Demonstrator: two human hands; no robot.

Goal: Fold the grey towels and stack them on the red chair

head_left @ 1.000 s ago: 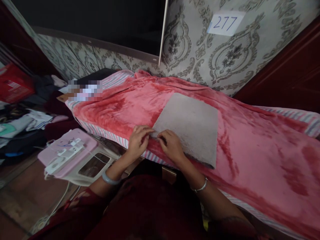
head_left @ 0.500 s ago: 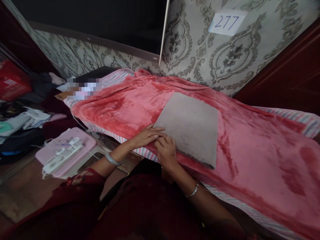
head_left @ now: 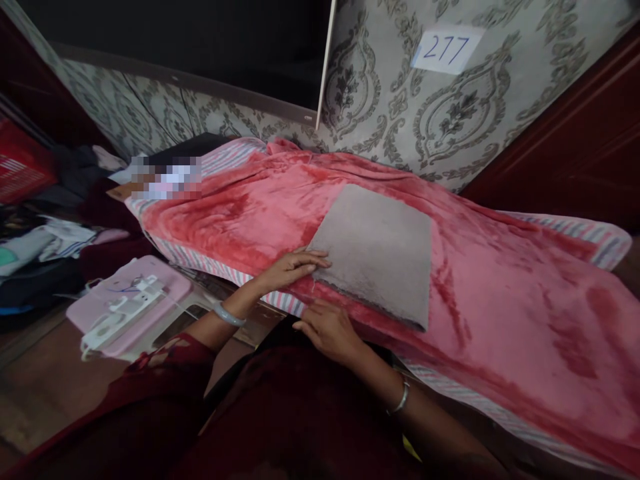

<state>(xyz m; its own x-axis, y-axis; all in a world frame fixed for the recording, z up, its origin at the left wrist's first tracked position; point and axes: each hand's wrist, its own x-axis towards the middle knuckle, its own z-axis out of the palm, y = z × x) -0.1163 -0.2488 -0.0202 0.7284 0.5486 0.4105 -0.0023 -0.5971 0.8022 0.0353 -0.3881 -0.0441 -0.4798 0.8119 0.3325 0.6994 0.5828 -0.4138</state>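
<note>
A grey piece of fabric [head_left: 377, 250], roughly square with a frayed near edge, lies flat on a pink plush blanket [head_left: 500, 300]. My left hand [head_left: 293, 267] rests with fingers stretched out, their tips on the fabric's near left corner. A thin loose thread [head_left: 313, 287] hangs below that corner. Nearer my body, just off the fabric, is my right hand [head_left: 330, 330], its fingers curled and thumb drawn in. Whatever those fingers pinch, if anything, is too small to make out.
A striped sheet [head_left: 285, 302] shows under the blanket's near edge. To the left stands a pink lidded box [head_left: 125, 300] with a white power strip [head_left: 125, 310] on it. Piled clothes [head_left: 60, 240] lie farther left. A television [head_left: 190, 53] hangs behind the blanket.
My right hand has left the fabric's near left corner and come back toward my body. The left hand stays at the corner, and the loose thread now shows.
</note>
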